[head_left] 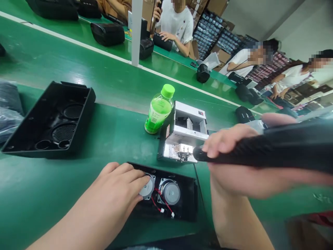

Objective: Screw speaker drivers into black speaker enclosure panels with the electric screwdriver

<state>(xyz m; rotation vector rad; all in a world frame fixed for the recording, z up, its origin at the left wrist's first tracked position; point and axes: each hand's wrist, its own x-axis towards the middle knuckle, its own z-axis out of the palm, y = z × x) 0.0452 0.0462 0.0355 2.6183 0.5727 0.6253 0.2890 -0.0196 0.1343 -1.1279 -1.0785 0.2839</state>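
Okay, at the green line: the left hand (117, 187) lies flat with fingers loosely spread, its fingertips (143, 180) pressing on the left one of two round speaker drivers (148, 188). Both drivers sit side by side in a shallow black plastic housing (188, 198), directly on the counter (39, 198). Red and black wires (158, 202) run between them, ending in small white connectors (162, 210).

The right hand (229, 156) is closed around a black electric screwdriver (270, 147), whose ribbed grip is large in view and blocks the right of the frame. Its nose points into a white-and-silver metal jig (182, 133), an open boxy frame. The nose is at or just beside the jig's shiny clamp parts; contact cannot be told.

Just left of the jig stands a plastic bottle of green drink (158, 113) with a bright green cap. Farther left lies a second black housing (83, 118), hollow, with round grille openings, beside dark bagged goods (10, 121). Beyond, a white post (136, 31) rises at a second green counter, where co-workers (177, 27) sit among black speaker units (107, 34).

The bottle label and the small tag on the jig (168, 132) are too small to read.
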